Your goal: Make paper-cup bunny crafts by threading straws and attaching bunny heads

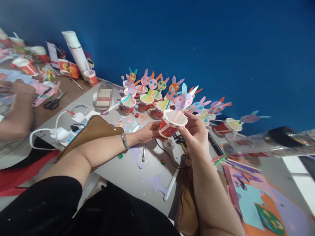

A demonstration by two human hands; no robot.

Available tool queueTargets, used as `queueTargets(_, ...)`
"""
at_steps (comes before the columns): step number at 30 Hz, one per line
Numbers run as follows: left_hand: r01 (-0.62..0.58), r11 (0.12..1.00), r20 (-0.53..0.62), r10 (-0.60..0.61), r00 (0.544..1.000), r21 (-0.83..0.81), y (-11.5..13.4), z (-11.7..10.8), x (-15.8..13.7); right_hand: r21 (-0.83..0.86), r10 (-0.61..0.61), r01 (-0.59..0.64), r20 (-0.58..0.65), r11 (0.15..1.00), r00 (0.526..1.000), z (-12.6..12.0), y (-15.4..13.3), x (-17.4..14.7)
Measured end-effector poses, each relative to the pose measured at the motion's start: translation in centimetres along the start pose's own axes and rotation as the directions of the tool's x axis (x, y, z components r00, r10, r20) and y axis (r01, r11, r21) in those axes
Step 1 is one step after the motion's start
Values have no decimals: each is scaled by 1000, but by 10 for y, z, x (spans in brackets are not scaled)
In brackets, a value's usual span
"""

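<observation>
Between my two hands, above the grey table, is a red and white paper cup (169,126). A purple paper rabbit head (184,101) with pale ears stands over it on straws that run down into the cup. My left hand (150,131) has its fingers closed on the cup's left side. On the right side, my right hand (197,132) grips the rim and wall with thumb and fingers. Just behind stand several similar cups with paper rabbit heads, one a white-rimmed cup (147,102) with a pink head (153,84).
A clear bottle (261,144) lies at the right, near coloured straws (242,164) and paper sheets (290,209). Paper scraps and a pen (143,154) lie in front. At left are a power strip (67,139), scissors (55,101), a white thermos (76,54) and another person's arm (18,111).
</observation>
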State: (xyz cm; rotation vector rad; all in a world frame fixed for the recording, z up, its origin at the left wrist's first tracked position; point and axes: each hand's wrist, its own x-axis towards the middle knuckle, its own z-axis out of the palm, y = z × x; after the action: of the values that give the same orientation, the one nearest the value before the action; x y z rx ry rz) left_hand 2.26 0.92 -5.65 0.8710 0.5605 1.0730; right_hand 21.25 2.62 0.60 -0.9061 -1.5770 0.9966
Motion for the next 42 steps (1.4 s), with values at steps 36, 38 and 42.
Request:
queueTargets(36, -342, 894, -13, 361, 933, 291, -7, -16, 9, 83, -207, 212, -72, 974, 976, 1, -3, 1)
queueTargets(38, -346, 891, -10, 365, 931, 294, -8, -17, 9, 73, -213, 219, -79, 973, 974, 2, -2, 1)
queueTargets(42, -342, 903, 6, 352, 936, 260, -10, -17, 10, 14, -251, 253, -95, 967, 963, 2, 1, 2)
